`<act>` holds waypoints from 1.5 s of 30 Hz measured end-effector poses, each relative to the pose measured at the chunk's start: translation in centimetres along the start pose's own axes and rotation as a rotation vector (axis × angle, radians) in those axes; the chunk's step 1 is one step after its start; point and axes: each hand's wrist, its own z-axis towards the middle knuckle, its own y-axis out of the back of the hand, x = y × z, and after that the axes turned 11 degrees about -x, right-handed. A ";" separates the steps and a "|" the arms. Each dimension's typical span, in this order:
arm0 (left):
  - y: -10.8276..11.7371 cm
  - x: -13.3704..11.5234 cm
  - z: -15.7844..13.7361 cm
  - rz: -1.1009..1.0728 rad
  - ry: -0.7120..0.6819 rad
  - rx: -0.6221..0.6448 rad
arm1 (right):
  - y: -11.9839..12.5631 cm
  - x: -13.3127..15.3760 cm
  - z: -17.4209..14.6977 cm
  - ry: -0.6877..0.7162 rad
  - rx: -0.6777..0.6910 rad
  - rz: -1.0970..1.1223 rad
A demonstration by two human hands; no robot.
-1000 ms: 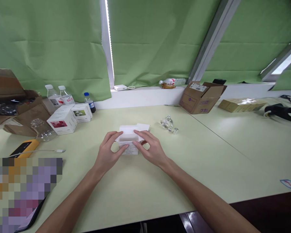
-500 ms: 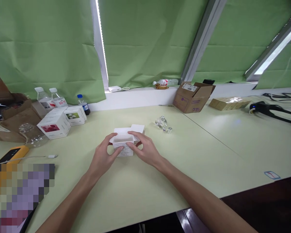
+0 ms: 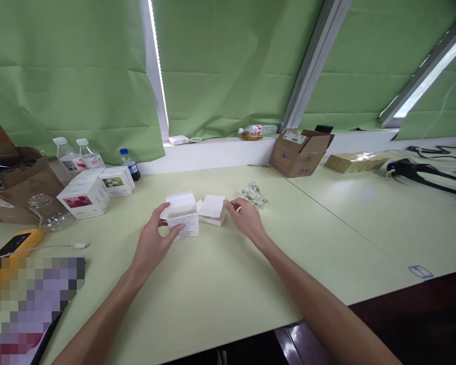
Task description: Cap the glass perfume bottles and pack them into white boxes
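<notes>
My left hand (image 3: 155, 235) grips a small white cardboard box (image 3: 190, 227) from its left side, thumb on the printed front and fingers behind. The box's top flaps stand open. Just right of it rests a white folded cardboard insert (image 3: 214, 207). My right hand (image 3: 248, 220) pinches the insert's right edge between thumb and fingertips. Beyond that hand lies a clear, shiny glass-like object (image 3: 251, 190), with a small silver cylinder (image 3: 264, 204) beside it.
White boxes with pictures (image 3: 84, 195) and plastic bottles stand at the left. An orange device (image 3: 19, 243) with a white cable lies nearer. An open brown carton (image 3: 298, 154) and a yellowish flat box (image 3: 356, 162) sit at the back right.
My left hand has shifted the white box slightly left. My right hand has left the box and moved right to the cardboard insert, which now shows more fully.
</notes>
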 end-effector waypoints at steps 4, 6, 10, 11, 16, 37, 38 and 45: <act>0.0 -0.1 -0.1 0.000 -0.002 0.005 | -0.6 -0.7 0.2 -0.027 0.052 -0.079; -0.1 0.0 -0.1 0.003 -0.010 0.007 | -1.1 -0.7 0.2 -0.031 0.059 -0.083; -0.1 0.1 -0.2 0.002 -0.040 0.008 | -1.8 -0.6 0.1 -0.096 0.096 -0.026; -0.2 0.1 -0.2 0.001 -0.046 0.003 | -1.9 -0.6 0.0 -0.113 0.104 -0.005; -0.2 0.0 -0.2 0.002 -0.059 0.000 | -2.4 -0.4 -0.3 -0.122 0.051 0.030; -0.2 -0.2 -0.3 0.030 -0.014 0.055 | -2.7 0.6 -0.3 -0.087 0.134 0.052; -0.2 -0.2 -0.3 0.031 -0.011 0.058 | -2.8 0.5 -0.3 -0.098 0.143 0.068; -0.2 0.0 -0.3 0.033 -0.012 0.058 | -2.1 0.2 -0.3 -0.234 0.226 0.314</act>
